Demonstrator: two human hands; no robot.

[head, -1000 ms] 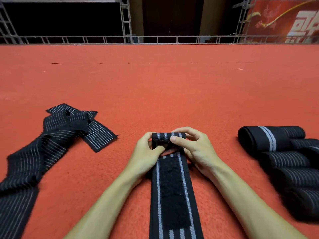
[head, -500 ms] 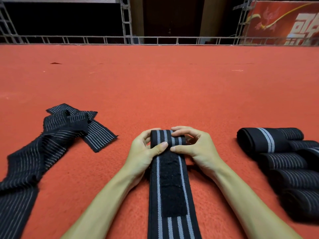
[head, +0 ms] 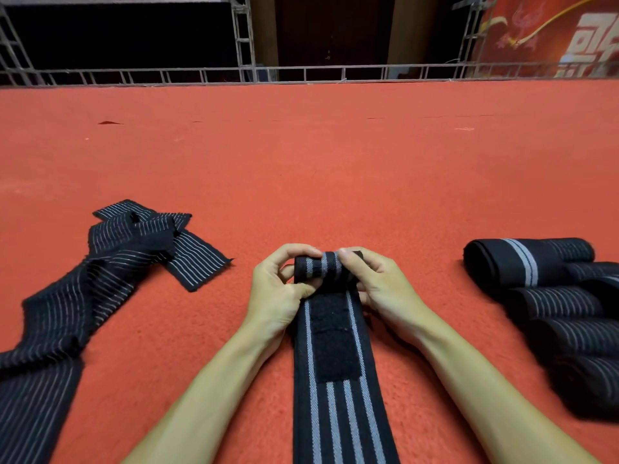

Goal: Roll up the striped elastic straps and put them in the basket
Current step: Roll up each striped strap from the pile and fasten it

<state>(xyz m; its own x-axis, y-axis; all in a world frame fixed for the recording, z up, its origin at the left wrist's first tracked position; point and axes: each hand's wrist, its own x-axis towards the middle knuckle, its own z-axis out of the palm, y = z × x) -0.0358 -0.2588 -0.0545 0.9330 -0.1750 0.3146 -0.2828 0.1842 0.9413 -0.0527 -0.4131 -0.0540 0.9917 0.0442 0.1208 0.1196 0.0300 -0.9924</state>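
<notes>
Woven matt cloth strap; fuzzy red carpet; metal truss

The centre strap lies flat on the carpet, running from the near edge away from the person, and its far end is wound into a small roll pinched between the left hand on its left side and the right hand on its right. Left of the centre strap, well apart, the loose straps lie overlapping; right of it, the rolled straps lie touching side by side. Far behind it, a railing runs along the carpet's far edge.
</notes>
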